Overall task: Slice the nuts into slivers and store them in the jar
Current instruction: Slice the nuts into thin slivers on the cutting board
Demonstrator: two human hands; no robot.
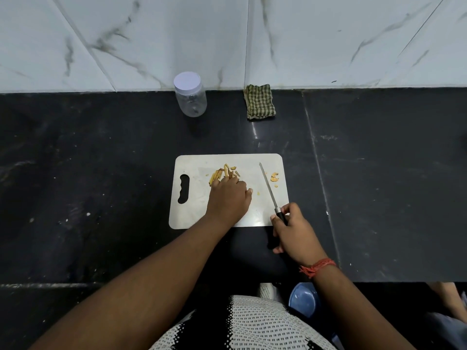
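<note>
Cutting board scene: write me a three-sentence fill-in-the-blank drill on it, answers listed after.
1. The right hand grips the ____ by its black handle.
2. The left hand rests on the slivers atop the cutting ____.
3. The jar by the wall has its lid ____.

Missing words: knife; board; on.

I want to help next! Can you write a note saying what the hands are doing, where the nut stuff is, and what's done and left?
Left hand: curled fingers on the pile of yellow nut slivers on the white plastic cutting board.
Right hand: grips the black-handled knife, blade over the board.
Done: most nuts slivered.
Left: slice the uncut nut pieces beside the blade, open the clear plastic jar with a white lid at the wall, fill it.
</note>
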